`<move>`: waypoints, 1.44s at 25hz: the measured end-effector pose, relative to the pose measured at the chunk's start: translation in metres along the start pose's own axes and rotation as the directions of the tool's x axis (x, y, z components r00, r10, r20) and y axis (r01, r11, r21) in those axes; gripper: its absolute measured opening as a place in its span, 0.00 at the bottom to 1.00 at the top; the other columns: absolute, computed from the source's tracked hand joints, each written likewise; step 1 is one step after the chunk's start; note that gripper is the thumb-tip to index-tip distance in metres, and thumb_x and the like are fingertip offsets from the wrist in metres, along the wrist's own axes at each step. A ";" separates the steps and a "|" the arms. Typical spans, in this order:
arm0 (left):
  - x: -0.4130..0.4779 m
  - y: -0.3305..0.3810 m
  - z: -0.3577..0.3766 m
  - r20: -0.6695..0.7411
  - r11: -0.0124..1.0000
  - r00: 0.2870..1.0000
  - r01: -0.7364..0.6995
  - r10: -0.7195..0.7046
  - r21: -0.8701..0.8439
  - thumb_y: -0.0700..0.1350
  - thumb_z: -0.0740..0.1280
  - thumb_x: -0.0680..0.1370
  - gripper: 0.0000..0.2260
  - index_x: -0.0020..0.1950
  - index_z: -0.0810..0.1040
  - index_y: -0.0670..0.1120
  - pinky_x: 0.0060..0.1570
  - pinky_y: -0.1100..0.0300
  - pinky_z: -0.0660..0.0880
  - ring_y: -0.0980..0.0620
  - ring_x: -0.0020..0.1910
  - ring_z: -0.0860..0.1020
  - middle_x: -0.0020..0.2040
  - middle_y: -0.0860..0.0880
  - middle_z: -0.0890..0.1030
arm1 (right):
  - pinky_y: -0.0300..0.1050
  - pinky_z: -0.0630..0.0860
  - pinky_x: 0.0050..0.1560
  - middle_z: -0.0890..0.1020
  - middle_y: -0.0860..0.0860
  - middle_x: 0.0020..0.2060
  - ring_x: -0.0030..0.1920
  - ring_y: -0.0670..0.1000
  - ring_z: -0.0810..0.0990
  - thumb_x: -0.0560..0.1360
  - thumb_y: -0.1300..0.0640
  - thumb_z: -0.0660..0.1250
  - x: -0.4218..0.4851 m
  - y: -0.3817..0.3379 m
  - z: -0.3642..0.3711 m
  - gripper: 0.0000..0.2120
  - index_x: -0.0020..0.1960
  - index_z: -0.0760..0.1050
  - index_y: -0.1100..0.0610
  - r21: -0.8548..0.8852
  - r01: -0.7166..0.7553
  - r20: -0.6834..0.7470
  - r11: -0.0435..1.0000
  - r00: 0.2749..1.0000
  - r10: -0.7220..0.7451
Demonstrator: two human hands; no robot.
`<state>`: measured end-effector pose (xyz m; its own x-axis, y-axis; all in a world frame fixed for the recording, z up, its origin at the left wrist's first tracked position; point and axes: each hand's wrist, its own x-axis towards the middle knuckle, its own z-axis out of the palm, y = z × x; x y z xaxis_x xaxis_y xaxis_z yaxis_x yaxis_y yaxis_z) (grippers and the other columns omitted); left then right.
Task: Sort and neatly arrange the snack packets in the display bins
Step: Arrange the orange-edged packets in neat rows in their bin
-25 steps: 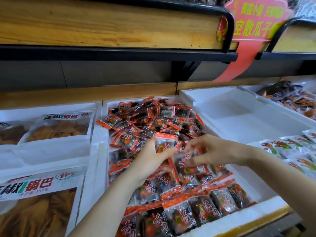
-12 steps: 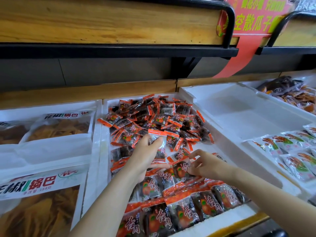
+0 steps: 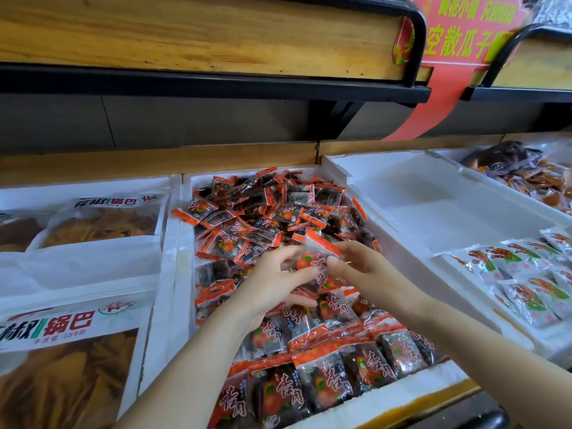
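A white foam bin point(image 3: 178, 261) in the middle holds many small orange-and-clear snack packets. Those at the back lie in a loose heap point(image 3: 263, 212); those at the front lie in neat overlapping rows point(image 3: 334, 366). Above the bin's middle, my left hand point(image 3: 272, 283) and my right hand point(image 3: 362, 267) hold one packet point(image 3: 312, 261) between them. The left fingers pinch its left side and the right fingers pinch its right edge. The packet is tilted with its orange seal upward.
Large bags of yellow crisps point(image 3: 71, 308) fill the bin on the left. To the right is a white foam bin point(image 3: 433, 193) with green-and-white packets point(image 3: 526, 274) at its front. Dark packets point(image 3: 526, 171) lie far right. A wooden shelf point(image 3: 216, 35) and a red sign point(image 3: 464, 32) hang overhead.
My right hand rose from the front rows and met the left hand. Both hands now hold a single packet higher over the bin's middle.
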<state>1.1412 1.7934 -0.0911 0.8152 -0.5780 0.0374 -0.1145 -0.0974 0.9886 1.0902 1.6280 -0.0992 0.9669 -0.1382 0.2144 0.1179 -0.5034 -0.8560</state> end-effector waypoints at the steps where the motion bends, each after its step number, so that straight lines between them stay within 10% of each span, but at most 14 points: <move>1: -0.001 0.001 0.003 0.020 1.000 1.000 -0.018 0.018 0.008 0.39 0.69 0.77 0.11 0.58 0.78 0.49 0.38 0.57 0.82 0.56 0.44 0.83 0.52 0.50 0.81 | 0.49 0.78 0.50 0.82 0.55 0.45 0.46 0.55 0.81 0.75 0.52 0.66 0.000 -0.003 0.000 0.07 0.52 0.76 0.52 0.014 0.044 -0.020 0.999 0.999 -0.043; 6: 0.004 -0.002 0.009 -0.083 0.978 0.991 -0.085 0.102 0.190 0.45 0.69 0.77 0.06 0.53 0.76 0.48 0.40 0.65 0.79 0.54 0.41 0.81 0.50 0.53 0.79 | 0.38 0.77 0.37 0.82 0.53 0.36 0.35 0.46 0.79 0.75 0.57 0.66 0.012 -0.008 -0.018 0.06 0.45 0.78 0.60 0.017 0.055 -0.067 0.998 0.996 -0.054; 9: 0.010 -0.017 0.010 0.078 0.716 0.980 -0.186 0.182 0.672 0.53 0.64 0.79 0.16 0.65 0.72 0.49 0.63 0.59 0.68 0.55 0.62 0.71 0.63 0.53 0.74 | 0.37 0.71 0.39 0.77 0.50 0.32 0.32 0.45 0.73 0.78 0.60 0.61 0.027 -0.002 -0.044 0.10 0.41 0.76 0.62 -0.303 0.079 -0.012 0.950 0.996 -0.087; 15: 0.013 -0.037 0.017 0.341 0.382 0.938 -0.294 -0.061 0.876 0.57 0.57 0.81 0.28 0.78 0.52 0.50 0.74 0.50 0.54 0.51 0.76 0.54 0.78 0.51 0.55 | 0.34 0.63 0.38 0.73 0.44 0.34 0.40 0.49 0.72 0.80 0.58 0.59 0.042 0.040 -0.055 0.11 0.39 0.73 0.53 -0.683 0.167 0.286 0.711 0.957 0.050; 19: 0.015 -0.038 0.019 0.349 0.378 0.934 -0.298 -0.074 0.877 0.57 0.56 0.81 0.28 0.78 0.52 0.51 0.73 0.49 0.57 0.50 0.75 0.57 0.77 0.52 0.57 | 0.27 0.66 0.43 0.76 0.43 0.42 0.46 0.44 0.73 0.79 0.60 0.60 0.043 0.057 -0.040 0.09 0.54 0.78 0.56 -0.697 0.176 0.377 0.695 0.914 0.147; 25: 0.018 -0.037 0.014 0.334 0.456 0.939 -0.261 -0.086 0.851 0.58 0.56 0.81 0.26 0.77 0.55 0.53 0.71 0.51 0.58 0.51 0.74 0.58 0.76 0.54 0.58 | 0.38 0.73 0.52 0.78 0.46 0.47 0.47 0.46 0.77 0.79 0.54 0.62 0.047 0.062 -0.026 0.06 0.52 0.76 0.54 -0.609 0.105 0.115 0.787 0.992 -0.043; 30: 0.033 -0.040 -0.033 -0.030 0.517 0.994 -0.027 0.102 0.856 0.52 0.59 0.81 0.19 0.72 0.64 0.52 0.70 0.51 0.61 0.53 0.70 0.64 0.71 0.53 0.65 | 0.43 0.75 0.50 0.80 0.51 0.49 0.48 0.50 0.78 0.74 0.45 0.67 0.065 0.058 -0.009 0.18 0.57 0.72 0.56 -0.622 -0.062 0.123 0.780 0.977 0.175; 36: 0.049 -0.057 -0.053 -0.258 0.439 0.960 0.185 0.113 0.879 0.53 0.66 0.78 0.23 0.69 0.68 0.46 0.65 0.56 0.66 0.49 0.68 0.65 0.66 0.48 0.67 | 0.42 0.71 0.41 0.79 0.57 0.42 0.46 0.55 0.78 0.68 0.53 0.75 0.073 0.044 0.001 0.18 0.50 0.74 0.63 -0.493 -0.036 0.119 0.869 0.987 0.109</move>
<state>1.2175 1.8136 -0.1376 0.9157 -0.3567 0.1852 -0.3990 -0.8619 0.3129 1.1660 1.5965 -0.1214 0.9941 -0.0893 0.0622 -0.0441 -0.8529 -0.5202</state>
